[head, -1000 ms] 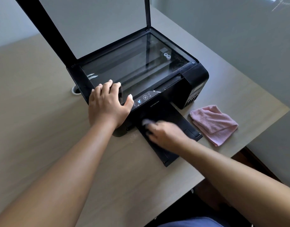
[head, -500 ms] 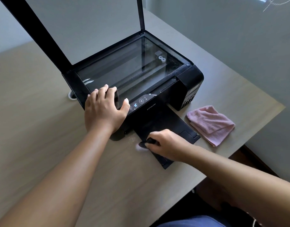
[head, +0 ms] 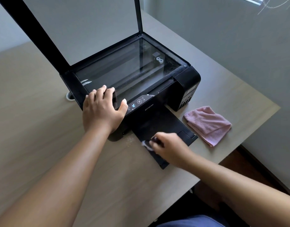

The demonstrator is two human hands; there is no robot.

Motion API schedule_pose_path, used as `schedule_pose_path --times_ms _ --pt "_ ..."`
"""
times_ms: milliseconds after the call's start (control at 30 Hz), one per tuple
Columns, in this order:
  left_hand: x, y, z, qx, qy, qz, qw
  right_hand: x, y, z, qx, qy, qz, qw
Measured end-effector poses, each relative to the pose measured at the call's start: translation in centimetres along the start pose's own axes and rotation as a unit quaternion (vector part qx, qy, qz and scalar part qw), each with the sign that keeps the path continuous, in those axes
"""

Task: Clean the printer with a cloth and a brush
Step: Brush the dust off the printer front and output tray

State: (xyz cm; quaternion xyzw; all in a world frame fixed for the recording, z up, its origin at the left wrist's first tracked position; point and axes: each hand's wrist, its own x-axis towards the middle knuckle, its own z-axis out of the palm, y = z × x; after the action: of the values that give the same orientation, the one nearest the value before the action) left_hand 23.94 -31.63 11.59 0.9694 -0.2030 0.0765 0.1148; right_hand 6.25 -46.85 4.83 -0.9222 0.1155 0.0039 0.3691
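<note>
Bare table (head: 34, 128) lies open across the left of the frame. The raised printer lid (head: 78, 30) blocks the upper left; scanner glass (head: 132, 71) beneath is unobstructed. The left hand (head: 102, 110) occupies the printer's near-left corner. The right hand (head: 169, 148) covers the output tray (head: 159, 125). A pink cloth (head: 208, 123) lies just right of the tray.

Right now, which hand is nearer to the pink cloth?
The right hand. It works a brush on the printer's output tray, with the pink cloth lying on the table just beyond that tray. The left hand rests on the printer's front left corner, farther away.
</note>
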Motion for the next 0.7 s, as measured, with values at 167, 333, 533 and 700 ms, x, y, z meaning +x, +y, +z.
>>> schedule_pose_path --times_ms 167,333,533,700 --pt "0.0 -0.1 0.0 0.003 0.000 0.001 1.000 2.0 4.1 -4.9 0.128 0.215 0.211 0.945" --pt "0.1 0.0 0.0 0.003 0.000 0.004 1.000 0.1 3.8 -3.0 -0.249 0.167 -0.024 0.954" --pt "-0.1 0.1 -0.1 0.000 -0.001 0.000 1.000 -3.5 0.9 1.0 -0.024 0.054 -0.033 0.998" --pt "-0.1 0.1 -0.1 -0.001 -0.002 -0.001 1.000 -0.2 4.0 -4.6 0.287 0.168 0.267 0.905"
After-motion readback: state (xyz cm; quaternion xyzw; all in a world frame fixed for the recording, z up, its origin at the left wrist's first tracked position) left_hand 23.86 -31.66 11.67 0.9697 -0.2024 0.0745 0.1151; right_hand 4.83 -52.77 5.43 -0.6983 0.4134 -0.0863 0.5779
